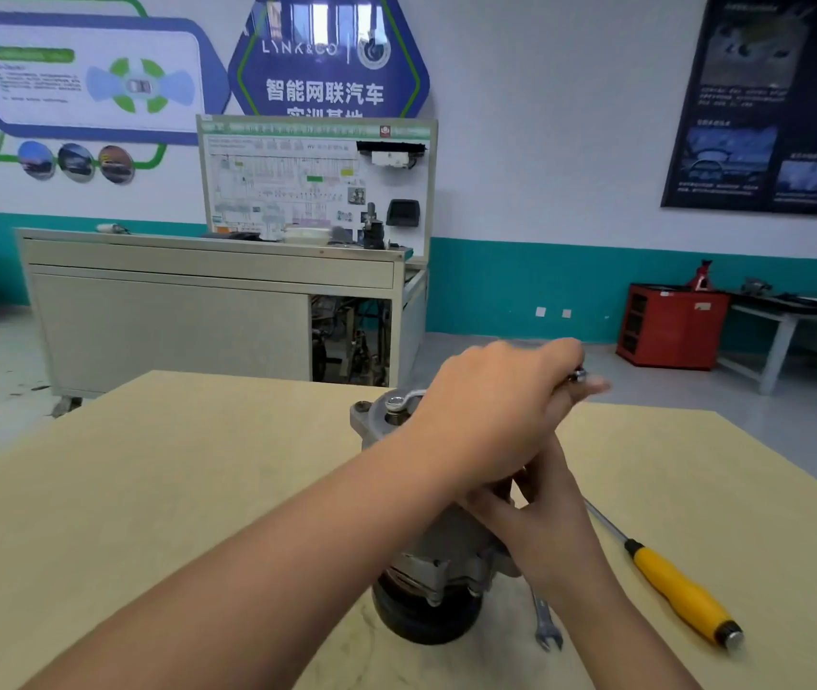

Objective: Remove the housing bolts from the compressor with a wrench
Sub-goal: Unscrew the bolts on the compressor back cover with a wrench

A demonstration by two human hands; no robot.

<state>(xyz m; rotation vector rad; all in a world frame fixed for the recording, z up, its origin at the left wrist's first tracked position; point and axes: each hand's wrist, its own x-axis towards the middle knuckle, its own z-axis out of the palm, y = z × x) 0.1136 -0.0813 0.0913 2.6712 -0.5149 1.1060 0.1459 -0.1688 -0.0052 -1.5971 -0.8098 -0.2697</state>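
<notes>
Head view: compressor (439, 560) mid-surface (147, 465), pulley end toward me. My left hand (501, 410) closed round wrench (404, 399), ring end on top bolt (393, 402). Right hand (536, 520) clasps housing. Judged heavy, rigid; brace body, pull wrench far end.

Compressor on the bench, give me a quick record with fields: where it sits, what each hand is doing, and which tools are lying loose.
compressor: lying on the tan table, black pulley end nearest the camera
left hand: closed on a wrench whose ring end sits on a bolt at the far end
right hand: on the compressor body, partly hidden beneath the left arm
loose tools: yellow-handled screwdriver at right; open-end spanner beside the pulley
</notes>
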